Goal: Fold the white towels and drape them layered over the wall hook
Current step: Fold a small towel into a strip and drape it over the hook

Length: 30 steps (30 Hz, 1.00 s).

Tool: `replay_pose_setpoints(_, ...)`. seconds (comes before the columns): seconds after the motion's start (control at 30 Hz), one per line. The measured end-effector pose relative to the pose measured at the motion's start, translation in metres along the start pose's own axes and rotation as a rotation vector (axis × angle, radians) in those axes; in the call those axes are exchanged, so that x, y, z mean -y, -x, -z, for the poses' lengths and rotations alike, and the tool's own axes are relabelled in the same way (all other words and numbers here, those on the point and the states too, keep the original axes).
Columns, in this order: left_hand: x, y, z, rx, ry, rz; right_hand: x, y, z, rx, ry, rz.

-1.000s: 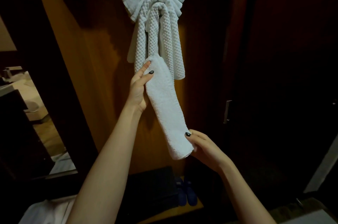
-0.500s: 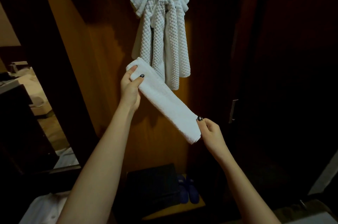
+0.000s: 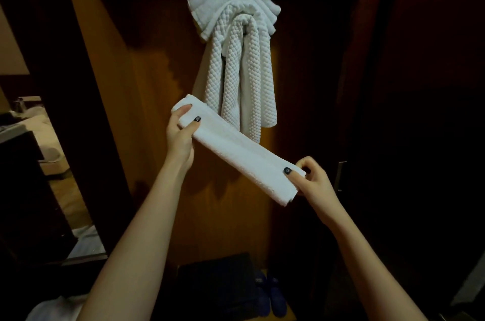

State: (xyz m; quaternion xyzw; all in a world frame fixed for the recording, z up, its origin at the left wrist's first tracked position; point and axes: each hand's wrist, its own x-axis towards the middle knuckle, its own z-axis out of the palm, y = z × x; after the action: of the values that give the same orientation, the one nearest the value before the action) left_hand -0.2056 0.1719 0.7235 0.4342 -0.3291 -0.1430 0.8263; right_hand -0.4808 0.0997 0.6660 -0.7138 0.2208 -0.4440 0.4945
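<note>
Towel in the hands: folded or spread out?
Folded. The towel is a narrow, thick strip held between the left hand and the right hand, with stacked layers showing at its lower end.

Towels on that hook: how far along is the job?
Done: a waffle towel and a plain towel already hang layered; the hook itself is hidden under them. In hand: a folded towel, gripped at its ends by the left hand and right hand, below the hanging ones. Left: draping it over the top.
</note>
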Motion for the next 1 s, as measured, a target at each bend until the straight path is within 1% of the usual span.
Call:
replay_pose_setpoints(0.1,-0.005,-0.009,0.005,0.056,-0.027,0.001,0.006,-0.017,0.007,0.009,-0.087,0.032)
replay_pose_setpoints(0.3,-0.030,-0.044,-0.001,0.069,0.013,-0.022,0.044,-0.081,0.025,-0.003,-0.029,0.097)
replay_pose_setpoints(0.4,-0.047,-0.067,-0.006,0.106,0.008,-0.026,0.066,-0.117,0.042,0.090,-0.045,0.066)
replay_pose_setpoints(0.47,-0.059,-0.084,-0.009,0.145,-0.032,-0.026,0.080,-0.143,0.054,0.180,-0.060,0.036)
replay_pose_setpoints(0.57,-0.076,-0.111,-0.015,0.158,-0.119,-0.035,0.099,-0.181,0.066,0.272,-0.069,0.054)
replay_pose_setpoints(0.63,-0.087,-0.132,-0.020,0.167,-0.191,-0.066,0.110,-0.207,0.070,0.261,-0.062,0.096)
replay_pose_setpoints(0.77,-0.110,-0.171,-0.034,0.266,-0.297,-0.149,0.133,-0.261,0.078,0.139,-0.038,0.255)
replay_pose_setpoints(0.87,-0.124,-0.201,-0.049,0.292,-0.333,-0.208,0.148,-0.304,0.081,0.083,-0.078,0.304)
replay_pose_setpoints(0.93,-0.133,-0.223,-0.060,0.279,-0.340,-0.253,0.160,-0.332,0.083,0.089,-0.121,0.318)
replay_pose_setpoints(1.0,-0.140,-0.243,-0.073,0.248,-0.306,-0.281,0.173,-0.360,0.085,0.153,-0.172,0.305)
